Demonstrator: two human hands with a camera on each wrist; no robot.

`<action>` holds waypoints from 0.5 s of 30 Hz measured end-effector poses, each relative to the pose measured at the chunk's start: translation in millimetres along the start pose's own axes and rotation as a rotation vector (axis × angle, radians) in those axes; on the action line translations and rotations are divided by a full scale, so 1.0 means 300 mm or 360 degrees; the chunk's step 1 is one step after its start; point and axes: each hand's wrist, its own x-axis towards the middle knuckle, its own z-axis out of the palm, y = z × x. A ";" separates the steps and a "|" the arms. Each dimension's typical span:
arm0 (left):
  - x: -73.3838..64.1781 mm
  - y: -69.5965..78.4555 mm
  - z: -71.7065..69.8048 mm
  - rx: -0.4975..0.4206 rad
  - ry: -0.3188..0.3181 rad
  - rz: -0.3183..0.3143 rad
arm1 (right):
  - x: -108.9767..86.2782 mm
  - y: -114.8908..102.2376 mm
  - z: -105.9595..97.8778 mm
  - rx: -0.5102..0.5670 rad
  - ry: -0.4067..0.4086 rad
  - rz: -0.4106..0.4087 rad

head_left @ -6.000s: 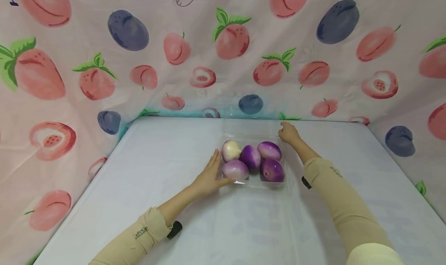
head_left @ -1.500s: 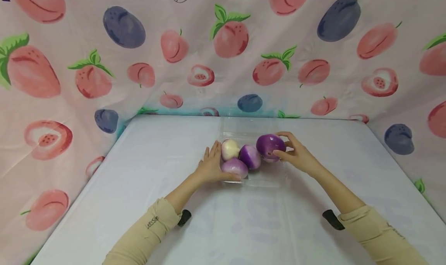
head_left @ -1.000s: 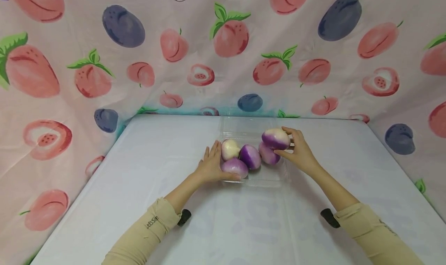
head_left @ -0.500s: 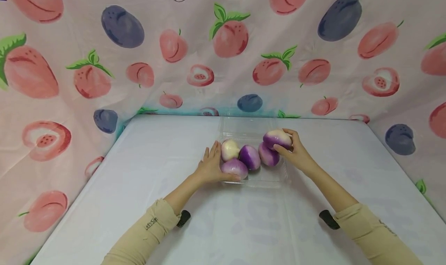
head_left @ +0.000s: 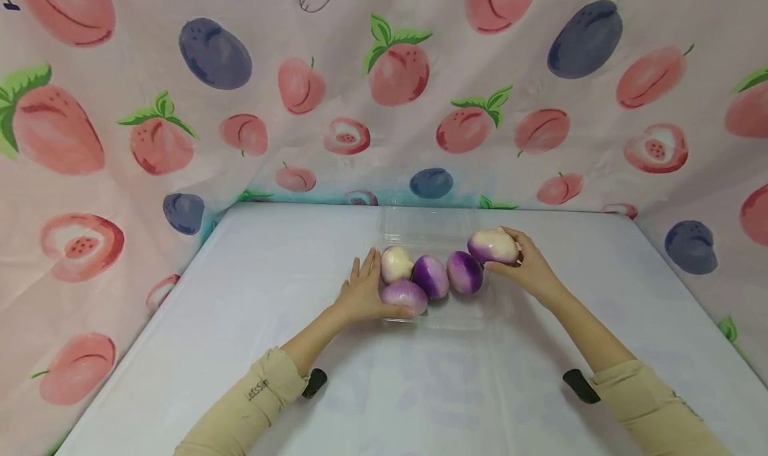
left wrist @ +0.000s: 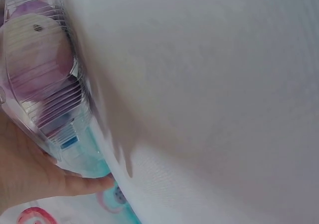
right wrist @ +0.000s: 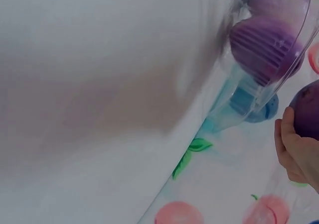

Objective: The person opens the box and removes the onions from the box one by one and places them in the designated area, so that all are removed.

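A clear plastic box (head_left: pixel 456 321) stands on the white table with its lid laid back. Inside it are a pale onion (head_left: pixel 396 263), a pinkish onion (head_left: pixel 405 296) and two purple ones. My left hand (head_left: pixel 360 296) rests against the box's left side, fingers straight, the thumb along the front left corner. Above the right rim my right hand (head_left: pixel 531 273) grips a white-and-purple onion (head_left: pixel 491 244) between thumb and fingers. Ribbed box walls (left wrist: pixel 57 102) show close to my left hand in the left wrist view.
The clear lid (head_left: pixel 420 221) reaches back toward the table's far edge. A fruit-print cloth (head_left: pixel 384 136) hangs behind the table and along both sides. Black wrist straps (head_left: pixel 581 386) show under the beige sleeves (head_left: pixel 648 403).
My right hand lifted an onion from the box's front right, turned it white side up, and moved it rightward to the rim. The left hand stays at the box's left side.
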 end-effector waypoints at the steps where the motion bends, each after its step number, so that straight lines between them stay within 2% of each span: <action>1: -0.003 0.000 0.001 -0.0001 0.0000 -0.0005 | 0.000 0.004 -0.006 -0.0008 0.0015 -0.0017; 4: -0.009 -0.003 0.006 0.0008 0.0013 -0.0011 | 0.003 0.014 -0.021 -0.0017 0.0048 -0.0073; 11: -0.012 -0.003 0.002 -0.0008 0.0009 0.0004 | 0.021 0.035 -0.057 -0.0039 0.0113 -0.0029; 15: -0.013 -0.006 -0.001 -0.0007 0.0012 -0.0002 | 0.037 0.048 -0.062 -0.0040 0.0150 -0.0058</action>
